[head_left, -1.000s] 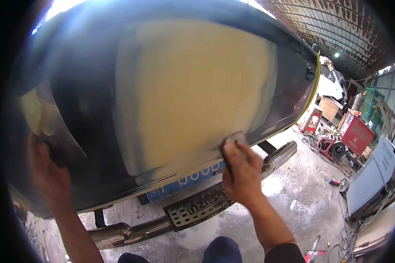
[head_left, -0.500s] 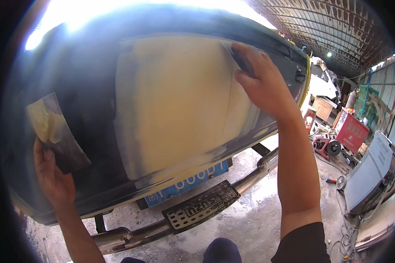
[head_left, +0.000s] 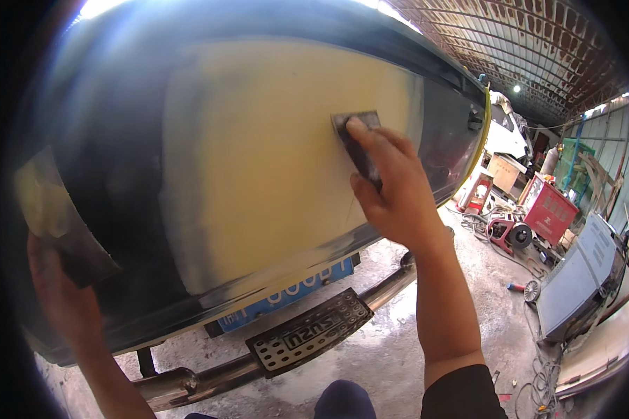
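Observation:
A dark vehicle tailgate (head_left: 112,105) fills the view, with a large patch of pale yellow filler (head_left: 272,153) over its middle. My right hand (head_left: 391,178) grips a dark, flat putty spreader (head_left: 360,143), its upper edge against the right part of the patch. At the left, my left hand (head_left: 66,300) holds a wider flat spreader blade (head_left: 77,241) by its lower part. A lump of yellow filler (head_left: 42,199) sits on that blade's upper end. Most of the left hand's fingers are behind or beside the blade and somewhat blurred.
Below the tailgate are a blue licence plate (head_left: 286,297), a perforated step (head_left: 311,332) and a tubular metal bumper (head_left: 223,377). A red machine (head_left: 548,209), a wheeled red unit (head_left: 507,230), a grey panel (head_left: 580,276) and loose cables (head_left: 538,384) stand or lie to the right.
My right hand has moved down and left with its spreader, from the patch's upper right edge inward. The line across the patch's right side looks smoothed over. The view has shifted slightly.

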A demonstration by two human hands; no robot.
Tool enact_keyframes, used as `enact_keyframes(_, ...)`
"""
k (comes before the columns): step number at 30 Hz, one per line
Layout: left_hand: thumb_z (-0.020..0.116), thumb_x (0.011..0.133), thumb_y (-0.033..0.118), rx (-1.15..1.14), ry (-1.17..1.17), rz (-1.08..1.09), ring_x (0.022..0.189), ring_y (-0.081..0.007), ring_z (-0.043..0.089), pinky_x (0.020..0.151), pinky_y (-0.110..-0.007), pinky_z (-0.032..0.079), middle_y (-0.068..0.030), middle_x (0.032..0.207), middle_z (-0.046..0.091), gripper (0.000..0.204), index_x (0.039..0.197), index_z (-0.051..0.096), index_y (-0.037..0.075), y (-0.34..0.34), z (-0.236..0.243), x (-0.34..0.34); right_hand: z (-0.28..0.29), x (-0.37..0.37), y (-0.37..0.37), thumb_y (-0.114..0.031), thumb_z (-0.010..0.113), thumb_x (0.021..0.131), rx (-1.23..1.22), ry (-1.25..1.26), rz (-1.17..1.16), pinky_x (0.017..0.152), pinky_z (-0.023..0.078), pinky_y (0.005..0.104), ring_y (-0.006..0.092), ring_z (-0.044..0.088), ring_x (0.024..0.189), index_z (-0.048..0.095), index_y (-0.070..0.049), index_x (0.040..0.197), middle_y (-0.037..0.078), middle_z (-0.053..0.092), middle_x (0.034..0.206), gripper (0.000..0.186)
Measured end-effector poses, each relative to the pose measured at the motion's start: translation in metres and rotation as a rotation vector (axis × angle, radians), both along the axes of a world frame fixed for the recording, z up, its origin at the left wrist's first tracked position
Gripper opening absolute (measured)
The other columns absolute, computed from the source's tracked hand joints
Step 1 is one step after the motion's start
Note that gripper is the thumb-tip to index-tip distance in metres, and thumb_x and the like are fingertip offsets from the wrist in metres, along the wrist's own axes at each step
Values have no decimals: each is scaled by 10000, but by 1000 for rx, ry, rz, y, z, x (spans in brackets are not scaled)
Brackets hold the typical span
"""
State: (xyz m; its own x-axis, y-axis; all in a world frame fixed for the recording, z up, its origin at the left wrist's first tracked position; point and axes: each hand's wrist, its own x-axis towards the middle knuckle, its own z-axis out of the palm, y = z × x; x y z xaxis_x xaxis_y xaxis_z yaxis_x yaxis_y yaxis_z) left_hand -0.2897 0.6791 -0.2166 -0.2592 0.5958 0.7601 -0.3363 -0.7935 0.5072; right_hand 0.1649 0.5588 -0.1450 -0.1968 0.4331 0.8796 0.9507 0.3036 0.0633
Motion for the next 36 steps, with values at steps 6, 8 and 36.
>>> enact_keyframes(6, 510, 1056, 190, 34, 72, 200, 1371, -253, 467, 1156, -433, 361, -123, 1478, 487, 486, 1516, 420, 62, 10, -9, -17, -44, 0, -5, 38, 631, 753, -26, 33, -3, 1088, 387, 470, 366, 520, 1304, 566, -54, 1388, 125, 614, 1400, 646)
enact_keyframes(8, 508, 1060, 194, 46, 178, 317, 1385, -254, 454, 1164, -441, 349, -122, 1495, 472, 486, 1521, 417, 71, 14, -13, -28, -56, 0, -6, 36, 652, 759, -37, 1, -26, 1095, 400, 454, 384, 533, 1291, 555, -38, 1393, 146, 607, 1407, 646)
enact_keyframes(36, 574, 1031, 271, -37, 100, 206, 1438, -255, 394, 1220, -423, 225, -183, 1504, 462, 529, 1494, 457, 44, 8, 9, -8, -194, 31, -23, 18, 701, 748, -84, -85, -223, 1021, 398, 455, 328, 529, 1300, 551, -62, 1414, 84, 580, 1449, 688)
